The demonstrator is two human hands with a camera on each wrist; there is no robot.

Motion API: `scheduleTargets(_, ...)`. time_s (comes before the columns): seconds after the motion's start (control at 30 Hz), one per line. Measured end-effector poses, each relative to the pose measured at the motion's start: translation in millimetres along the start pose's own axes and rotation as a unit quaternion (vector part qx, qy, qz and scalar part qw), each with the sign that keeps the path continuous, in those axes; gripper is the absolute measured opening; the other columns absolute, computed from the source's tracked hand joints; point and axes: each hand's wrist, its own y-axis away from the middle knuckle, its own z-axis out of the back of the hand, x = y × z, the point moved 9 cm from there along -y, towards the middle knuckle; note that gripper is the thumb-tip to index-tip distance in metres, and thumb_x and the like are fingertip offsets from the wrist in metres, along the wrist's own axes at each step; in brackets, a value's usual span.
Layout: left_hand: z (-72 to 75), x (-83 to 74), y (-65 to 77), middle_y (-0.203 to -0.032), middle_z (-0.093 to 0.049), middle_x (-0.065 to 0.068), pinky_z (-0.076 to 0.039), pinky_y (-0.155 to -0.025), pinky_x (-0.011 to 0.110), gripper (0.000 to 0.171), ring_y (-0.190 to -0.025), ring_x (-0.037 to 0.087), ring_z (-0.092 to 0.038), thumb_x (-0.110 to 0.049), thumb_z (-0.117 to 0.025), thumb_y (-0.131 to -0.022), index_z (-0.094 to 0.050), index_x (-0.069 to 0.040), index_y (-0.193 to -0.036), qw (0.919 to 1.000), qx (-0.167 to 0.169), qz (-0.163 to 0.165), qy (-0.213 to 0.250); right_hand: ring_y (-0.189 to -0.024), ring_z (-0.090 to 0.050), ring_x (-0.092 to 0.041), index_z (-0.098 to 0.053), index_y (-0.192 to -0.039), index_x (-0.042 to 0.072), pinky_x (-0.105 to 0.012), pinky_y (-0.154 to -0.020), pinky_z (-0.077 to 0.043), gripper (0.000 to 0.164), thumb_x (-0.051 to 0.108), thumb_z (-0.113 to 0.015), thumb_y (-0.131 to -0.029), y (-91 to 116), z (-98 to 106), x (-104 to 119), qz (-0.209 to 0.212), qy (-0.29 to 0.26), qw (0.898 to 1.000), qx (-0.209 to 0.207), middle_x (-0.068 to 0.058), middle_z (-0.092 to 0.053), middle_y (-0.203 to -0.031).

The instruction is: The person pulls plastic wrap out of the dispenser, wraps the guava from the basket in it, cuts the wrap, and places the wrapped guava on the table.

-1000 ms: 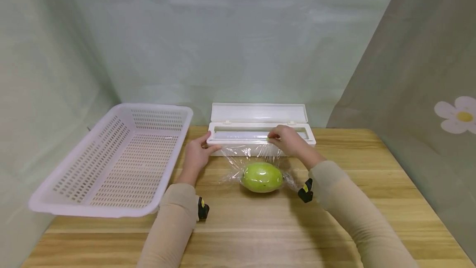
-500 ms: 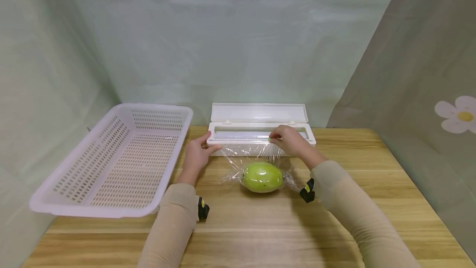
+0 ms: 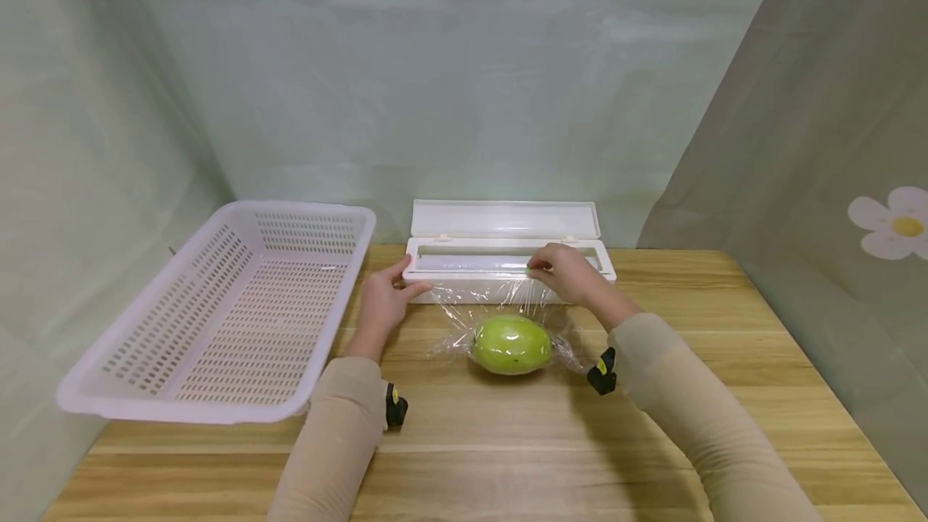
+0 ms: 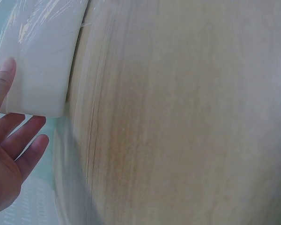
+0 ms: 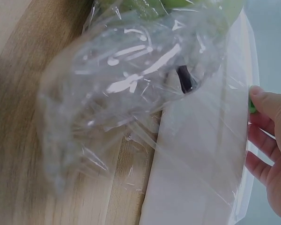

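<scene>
A white cling film dispenser (image 3: 478, 292) stands at the back of the table with its lid raised. My left hand (image 3: 382, 304) grips its left end, thumb on the front face and fingers at the end in the left wrist view. At the front top edge, my right hand (image 3: 569, 274) pinches a small green slider (image 5: 252, 100) between thumb and forefinger. Clear cling film (image 3: 464, 312) stretches from the dispenser down to a green oval fruit (image 3: 511, 345) and covers it. Bunched film (image 5: 126, 70) sticks out at the fruit's side in the right wrist view.
A white slotted plastic basket (image 3: 184, 411) stands at the left, beside my left forearm. The wooden table (image 3: 464, 457) ends at a pale curtain (image 3: 464, 103) behind the dispenser. Another curtain (image 3: 797, 143) hangs on the right.
My right hand has slid slightly to the right along the dispenser's edge with the green slider. My left hand, the fruit and the basket have stayed in place.
</scene>
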Motion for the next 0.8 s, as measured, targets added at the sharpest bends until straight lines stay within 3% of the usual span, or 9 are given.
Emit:
scheduleTargets(0.4, 1.0, 0.0, -1.0, -0.137, -0.051, 0.011, -0.051, -0.079, 0.033, 0.069, -0.113, 0.024, -0.059, -0.035, -0.076, -0.076, -0.050, -0.011, -0.136, 1.0000, -0.001, -0.002, -0.003, -0.090, -0.063, -0.025, -0.068, -0.101, 0.002, -0.039, -0.084, -0.053, 0.016, 0.012, -0.064, -0.089, 2.9, 1.7, -4.6, -0.006, 0.006, 1.000, 0.000, -0.012, -0.067, -0.095)
scheduleTargets(0.8, 1.8, 4.1, -2.2, -0.139, -0.050, 0.011, -0.052, -0.086, 0.038, 0.070, -0.118, 0.026, -0.057, -0.036, -0.075, -0.077, -0.049, -0.013, -0.137, 1.0000, 0.004, 0.004, 0.000, -0.090, -0.063, -0.025, -0.069, -0.101, 0.002, -0.038, -0.084, -0.053, 0.017, 0.012, -0.065, -0.088, 3.9, 2.6, -6.6, -0.009, 0.006, 1.000, -0.007, -0.011, -0.068, -0.096)
